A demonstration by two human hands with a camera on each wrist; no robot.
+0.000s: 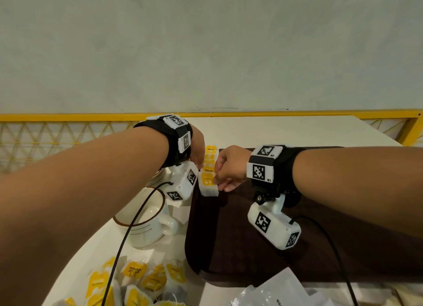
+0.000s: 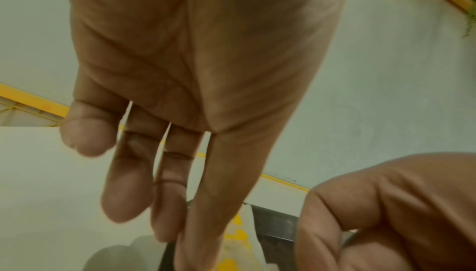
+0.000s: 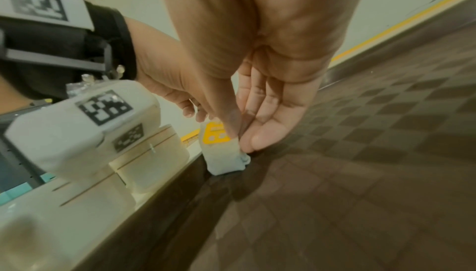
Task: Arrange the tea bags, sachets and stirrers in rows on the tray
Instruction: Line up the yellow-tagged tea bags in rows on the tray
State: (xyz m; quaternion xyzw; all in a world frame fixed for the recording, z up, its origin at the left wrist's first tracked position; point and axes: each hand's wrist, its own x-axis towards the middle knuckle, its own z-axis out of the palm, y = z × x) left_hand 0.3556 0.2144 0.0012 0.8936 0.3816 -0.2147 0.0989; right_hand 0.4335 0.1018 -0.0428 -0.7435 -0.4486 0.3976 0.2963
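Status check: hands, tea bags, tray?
Right hand pinches tea bag at tray edge. Left hand open beside it. Loose bags wait.

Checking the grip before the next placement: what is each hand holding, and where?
Right hand pinches a tea bag at its right edge. Left hand holds nothing.

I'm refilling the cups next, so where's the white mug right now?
In the head view the white mug stands on the white table, just left of the brown tray, under the left hand.
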